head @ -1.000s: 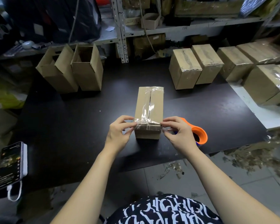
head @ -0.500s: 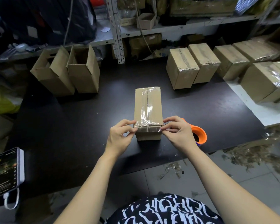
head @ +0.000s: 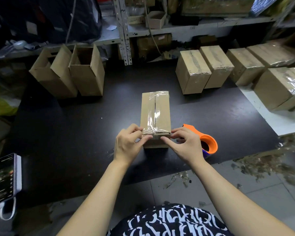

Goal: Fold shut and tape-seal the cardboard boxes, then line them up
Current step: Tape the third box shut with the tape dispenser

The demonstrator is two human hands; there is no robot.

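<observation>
A narrow cardboard box (head: 157, 106) lies on the black table (head: 71, 133) right in front of me, its top seam covered by clear tape that runs over the near edge. My left hand (head: 126, 145) touches the box's near left corner, its thumb pressing the tape end onto the near face. My right hand (head: 186, 147) is at the near right corner, with the index finger pressing that same face. An orange tape dispenser (head: 209, 142) stands on the table just behind my right hand.
Two open-topped boxes (head: 85, 72) stand at the back left. Several taped boxes (head: 192, 72) sit in a row at the back right, some on a white board (head: 271, 120). A phone (head: 2, 178) lies near the left table edge. Shelving runs behind.
Both hands have slid from the box's top near edge down onto its near face, thumb and index finger meeting over the tape end. The box has not moved.
</observation>
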